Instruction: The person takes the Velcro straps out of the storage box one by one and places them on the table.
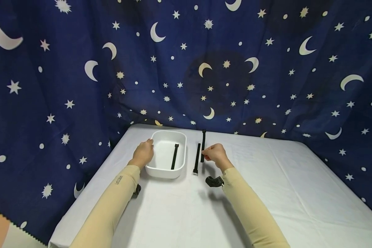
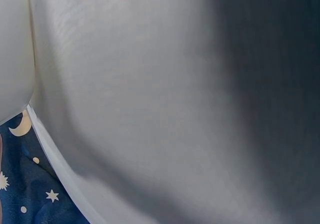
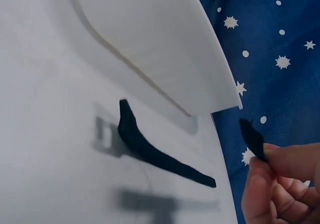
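My left hand point(image 1: 143, 153) grips the left rim of a white rectangular tub point(image 1: 164, 173) with rounded corners. Inside the tub, toward its right side, lies one black strap point(image 1: 175, 156) with a small buckle-like end. Just right of the tub, my right hand point(image 1: 216, 154) pinches a second black strap point(image 1: 203, 139) between thumb and forefinger; in the right wrist view the tip of this held strap point(image 3: 251, 139) sticks out past the fingertips. Between tub and right hand a third black strap point(image 1: 197, 158) lies on the table, slightly bent in the right wrist view.
A white cloth covers the table point(image 1: 179, 213). Behind it and at the left hangs a dark blue curtain point(image 1: 223, 86) with moons and stars. Black wrist mounts point(image 1: 214, 181) sit under both forearms. The left wrist view holds mostly tablecloth point(image 2: 140, 93) and the tub's wall point(image 2: 15, 43).
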A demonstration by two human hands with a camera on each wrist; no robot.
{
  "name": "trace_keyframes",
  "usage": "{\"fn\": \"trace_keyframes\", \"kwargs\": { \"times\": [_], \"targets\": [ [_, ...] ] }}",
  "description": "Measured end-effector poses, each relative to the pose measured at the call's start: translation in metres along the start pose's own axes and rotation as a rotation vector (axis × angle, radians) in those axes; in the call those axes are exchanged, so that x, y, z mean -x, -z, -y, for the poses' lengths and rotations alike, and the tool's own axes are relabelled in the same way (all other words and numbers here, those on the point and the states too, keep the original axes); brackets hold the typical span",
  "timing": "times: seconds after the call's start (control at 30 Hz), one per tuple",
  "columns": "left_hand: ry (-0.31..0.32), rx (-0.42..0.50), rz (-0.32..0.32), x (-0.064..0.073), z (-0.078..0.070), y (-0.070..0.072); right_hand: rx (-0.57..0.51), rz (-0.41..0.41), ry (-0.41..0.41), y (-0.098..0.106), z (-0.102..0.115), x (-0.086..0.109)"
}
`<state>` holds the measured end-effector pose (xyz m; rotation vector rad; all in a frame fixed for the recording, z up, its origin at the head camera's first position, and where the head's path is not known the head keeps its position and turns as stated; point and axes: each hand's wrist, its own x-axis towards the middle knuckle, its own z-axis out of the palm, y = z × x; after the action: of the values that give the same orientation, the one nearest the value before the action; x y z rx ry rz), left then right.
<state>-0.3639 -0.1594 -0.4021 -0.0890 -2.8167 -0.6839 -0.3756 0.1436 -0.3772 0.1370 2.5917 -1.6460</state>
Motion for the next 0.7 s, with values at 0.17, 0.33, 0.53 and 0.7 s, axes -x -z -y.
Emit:
{"fn": "trace_keyframes", "kwargs": {
  "times": [0.17, 0.33, 0.53, 0.7],
  "targets": [
    [0.005, 0.009, 0.002, 0.001, -0.002, 0.001, -0.005, -0.009, 0.001, 0.005, -0.006, 0.0],
    [0.018, 0.01, 0.01, 0.003, -0.002, 0.002, 0.002, -0.026, -0.001, 0.008, -0.014, -0.001],
    [0.026, 0.019, 0.02, 0.002, -0.001, 0.001, 0.002, -0.036, -0.018, 0.008, -0.023, -0.001],
    [0.021, 0.027, 0.017, 0.0, 0.0, 0.0, 0.011, -0.029, -0.029, 0.007, -0.03, -0.001]
  ]
}}
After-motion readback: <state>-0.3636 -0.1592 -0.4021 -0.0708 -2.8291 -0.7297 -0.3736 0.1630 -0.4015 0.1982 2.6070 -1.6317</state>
